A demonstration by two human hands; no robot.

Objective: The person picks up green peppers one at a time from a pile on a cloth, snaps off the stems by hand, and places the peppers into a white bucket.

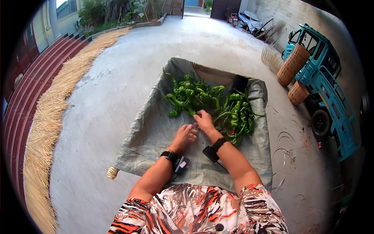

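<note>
left hand [184,136] half-open, empty, right hand [205,122] curled at green peppers [189,93], grip unclear

wears short-slv top [202,206] w/ orange, blk & wht streaks + blk wrist straps [169,155].

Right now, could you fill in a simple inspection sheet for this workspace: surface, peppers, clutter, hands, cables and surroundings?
Surface: grey woven sheet, creased, its left and far edges raised.
Job's things: green peppers in a left pile and a right pile; a small red spot shows in the right one.
Clutter: dark block at the sheet's far right corner.
Hands: right hand has its fingertips at the left pile's near edge; left hand is close beside it. Grip unclear on both.
Cables: nothing seen for certain.
Surroundings: concrete yard; straw and red steps left; blue-green vehicle and wicker baskets right.
</note>
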